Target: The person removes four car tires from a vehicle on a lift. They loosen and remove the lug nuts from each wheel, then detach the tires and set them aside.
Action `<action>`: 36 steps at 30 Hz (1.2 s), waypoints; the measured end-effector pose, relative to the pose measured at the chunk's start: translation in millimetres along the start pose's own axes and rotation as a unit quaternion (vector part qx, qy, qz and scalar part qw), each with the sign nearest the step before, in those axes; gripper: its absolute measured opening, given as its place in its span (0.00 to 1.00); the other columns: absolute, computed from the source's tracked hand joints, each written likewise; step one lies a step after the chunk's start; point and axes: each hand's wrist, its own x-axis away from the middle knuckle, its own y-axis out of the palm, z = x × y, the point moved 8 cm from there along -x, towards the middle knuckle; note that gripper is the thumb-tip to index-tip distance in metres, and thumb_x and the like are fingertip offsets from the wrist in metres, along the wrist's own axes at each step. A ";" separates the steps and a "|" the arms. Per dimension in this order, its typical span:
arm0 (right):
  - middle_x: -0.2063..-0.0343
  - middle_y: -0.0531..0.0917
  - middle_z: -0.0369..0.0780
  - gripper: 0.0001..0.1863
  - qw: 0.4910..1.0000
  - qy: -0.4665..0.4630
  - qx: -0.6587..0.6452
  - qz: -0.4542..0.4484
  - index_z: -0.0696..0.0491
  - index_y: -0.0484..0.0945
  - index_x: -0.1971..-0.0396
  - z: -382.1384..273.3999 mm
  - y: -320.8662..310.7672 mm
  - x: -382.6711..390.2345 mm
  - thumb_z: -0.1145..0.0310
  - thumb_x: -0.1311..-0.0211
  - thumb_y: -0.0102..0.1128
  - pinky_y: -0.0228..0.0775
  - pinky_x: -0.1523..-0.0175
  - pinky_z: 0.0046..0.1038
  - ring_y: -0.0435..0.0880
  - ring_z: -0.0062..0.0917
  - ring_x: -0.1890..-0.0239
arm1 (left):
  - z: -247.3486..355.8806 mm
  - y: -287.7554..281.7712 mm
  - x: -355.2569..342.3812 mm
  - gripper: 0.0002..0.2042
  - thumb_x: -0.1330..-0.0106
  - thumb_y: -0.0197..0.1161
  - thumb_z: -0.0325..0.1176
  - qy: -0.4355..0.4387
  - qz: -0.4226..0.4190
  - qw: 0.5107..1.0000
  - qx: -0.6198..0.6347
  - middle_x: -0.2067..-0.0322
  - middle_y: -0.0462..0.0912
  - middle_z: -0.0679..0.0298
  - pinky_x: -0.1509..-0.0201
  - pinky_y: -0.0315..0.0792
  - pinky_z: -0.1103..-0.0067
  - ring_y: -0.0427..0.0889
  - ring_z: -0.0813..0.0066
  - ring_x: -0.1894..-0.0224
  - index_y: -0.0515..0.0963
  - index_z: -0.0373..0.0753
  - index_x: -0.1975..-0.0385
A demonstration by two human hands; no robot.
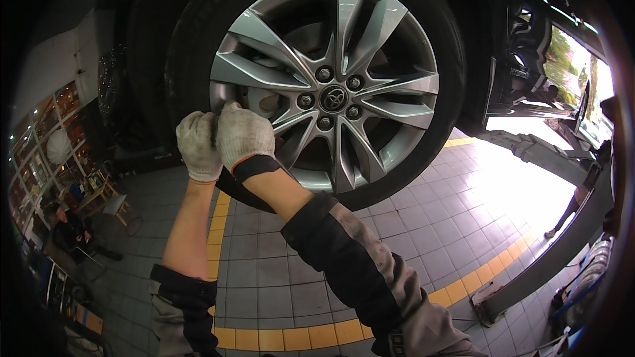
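Both my hands wear knitted off-white gloves and are closed, close together at the lower left of a raised car's wheel, where rim meets tyre. My left hand [197, 147] is against the black tyre [445, 96], fingers curled. My right hand [245, 139] is just right of it, over the rim's edge, its fingers bent toward the wheel. What is in their fingers is hidden. The silver alloy wheel [383, 106] has split spokes, a centre cap [334, 98] and several nuts [325, 122] around it.
The car's dark body [512, 39] surrounds the wheel. A grey lift arm and post [542, 158] stand at the right. A person in dark clothes [73, 235] sits at the lower left near a table and stool [118, 205]. The tiled floor [410, 225] has yellow lines.
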 end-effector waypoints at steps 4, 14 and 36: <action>0.63 0.95 0.50 0.13 1.000 0.005 -0.007 0.000 0.62 0.84 0.51 -0.1 -0.5 -0.9 0.67 0.27 0.68 0.93 0.56 0.36 0.99 0.39 0.59 | -0.5 0.2 -0.1 0.19 0.37 0.76 0.37 -0.004 0.001 1.000 0.003 0.56 0.89 0.51 0.41 0.77 0.56 0.88 0.46 0.48 0.84 0.33 0.52; 0.65 0.95 0.47 0.13 1.000 -0.003 0.014 0.021 0.61 0.84 0.53 -0.6 -1.5 1.5 0.67 0.27 0.69 0.93 0.58 0.33 0.99 0.37 0.60 | -0.6 -1.7 -0.5 0.18 0.37 0.76 0.37 0.003 0.014 1.000 0.012 0.57 0.88 0.51 0.41 0.77 0.56 0.88 0.46 0.49 0.84 0.33 0.53; 0.62 0.95 0.51 0.14 1.000 0.005 -0.004 -0.012 0.60 0.84 0.50 -0.9 0.1 -0.4 0.64 0.25 0.67 0.93 0.51 0.39 0.98 0.42 0.56 | 2.3 -3.5 -3.1 0.12 0.34 0.71 0.32 -0.004 0.011 1.000 0.002 0.61 0.90 0.56 0.42 0.76 0.59 0.89 0.51 0.50 0.84 0.35 0.54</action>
